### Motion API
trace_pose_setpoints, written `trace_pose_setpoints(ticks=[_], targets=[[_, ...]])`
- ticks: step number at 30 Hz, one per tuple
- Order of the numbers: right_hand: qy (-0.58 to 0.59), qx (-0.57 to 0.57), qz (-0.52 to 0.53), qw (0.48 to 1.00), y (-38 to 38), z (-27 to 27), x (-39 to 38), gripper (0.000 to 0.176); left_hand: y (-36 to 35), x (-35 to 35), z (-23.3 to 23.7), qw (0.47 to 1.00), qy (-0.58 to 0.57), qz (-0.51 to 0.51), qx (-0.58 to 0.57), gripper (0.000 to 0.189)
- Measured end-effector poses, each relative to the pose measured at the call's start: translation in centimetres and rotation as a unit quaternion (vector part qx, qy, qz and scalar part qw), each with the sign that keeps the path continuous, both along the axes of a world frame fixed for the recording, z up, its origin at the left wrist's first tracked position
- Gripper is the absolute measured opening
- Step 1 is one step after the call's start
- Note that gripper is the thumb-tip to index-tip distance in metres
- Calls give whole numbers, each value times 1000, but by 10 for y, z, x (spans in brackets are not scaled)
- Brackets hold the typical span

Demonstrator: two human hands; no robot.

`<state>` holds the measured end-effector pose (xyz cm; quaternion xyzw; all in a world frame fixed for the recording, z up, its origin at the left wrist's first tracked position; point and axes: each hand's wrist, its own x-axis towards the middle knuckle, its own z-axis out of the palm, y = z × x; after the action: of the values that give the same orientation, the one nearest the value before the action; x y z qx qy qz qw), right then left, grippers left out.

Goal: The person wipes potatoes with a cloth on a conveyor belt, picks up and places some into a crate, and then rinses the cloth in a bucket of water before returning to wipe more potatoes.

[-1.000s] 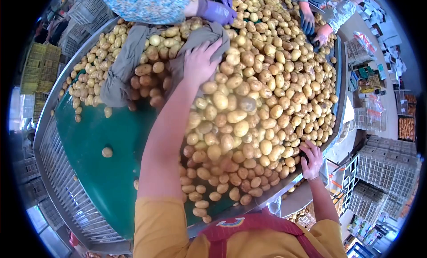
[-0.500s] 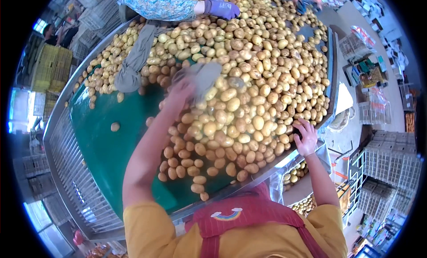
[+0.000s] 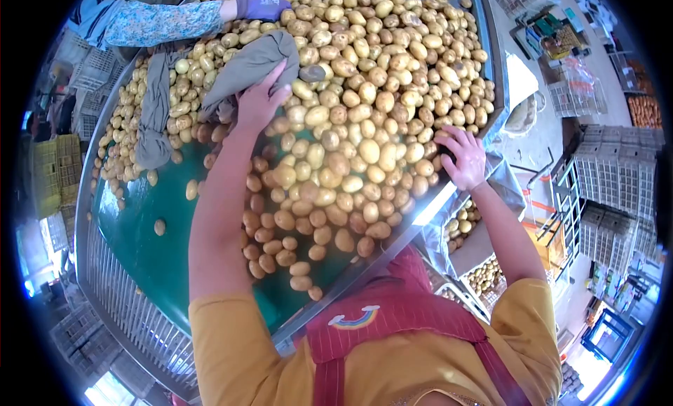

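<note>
My left hand [image 3: 261,106] grips a grey cloth [image 3: 254,66] laid over the pile, its fingers pressed into the fabric. Beneath and around it lie many smooth yellow-brown produce pieces that look like potatoes [image 3: 369,151], and a darker, greyish one [image 3: 313,73] sits just right of the cloth. My right hand [image 3: 464,159] rests at the pile's near right edge, fingers spread and bent, touching or close to the outer potatoes, with nothing held. Another twisted grey cloth [image 3: 154,119] lies on the potatoes at the left.
A green sorting surface [image 3: 140,220] has a metal rim and slatted section [image 3: 133,315] at the left. Across the pile, another person's purple-gloved hand [image 3: 263,8] rests on potatoes. Stacked crates [image 3: 617,171] and a metal rail stand at the right.
My left hand has swept the grey cloth away from me and leftward over the potatoes. The view has shifted, and my right hand stays by the pile's edge.
</note>
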<state>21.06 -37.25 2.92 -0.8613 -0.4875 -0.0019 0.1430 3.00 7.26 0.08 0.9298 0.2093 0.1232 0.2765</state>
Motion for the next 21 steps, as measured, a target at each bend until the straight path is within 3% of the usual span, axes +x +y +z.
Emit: trace_pose_setpoints(ticks=[2, 6, 9, 12, 14, 16, 18, 19, 20, 21], targets=[[0, 4, -8, 1000, -2, -5, 0, 37, -7, -6, -3, 985, -70, 17, -158, 45], [-8, -1, -6, 1000, -6, -9, 1, 37, -38, -69, -12, 922, -70, 112, -364, 38], [-16, 2, -10, 1000, -7, -10, -1, 36, -93, -148, 1, 905, -62, 139, -398, 35], [-18, -6, -14, 1000, -6, -9, -1, 37, -142, -229, -7, 908, 29, 170, -381, 32], [2, -3, -37, 999, -2, -10, -4, 39, -189, -259, 10, 904, -6, 164, -395, 30], [20, 6, -85, 996, 5, -18, -4, 48, -219, -313, -43, 907, 45, 185, -376, 32], [19, 94, -97, 991, 35, -27, -7, 52, -243, -294, 30, 962, 112, 89, -231, 28], [-2, 125, -45, 991, 62, -14, -14, 51, -251, -293, 34, 953, 98, 100, -269, 27], [73, 171, 24, 982, 94, -8, -12, 46, -257, -293, 34, 941, 89, 117, -305, 27], [63, 191, 49, 978, 127, 4, -23, 43, -263, -293, 32, 928, 80, 132, -339, 27]])
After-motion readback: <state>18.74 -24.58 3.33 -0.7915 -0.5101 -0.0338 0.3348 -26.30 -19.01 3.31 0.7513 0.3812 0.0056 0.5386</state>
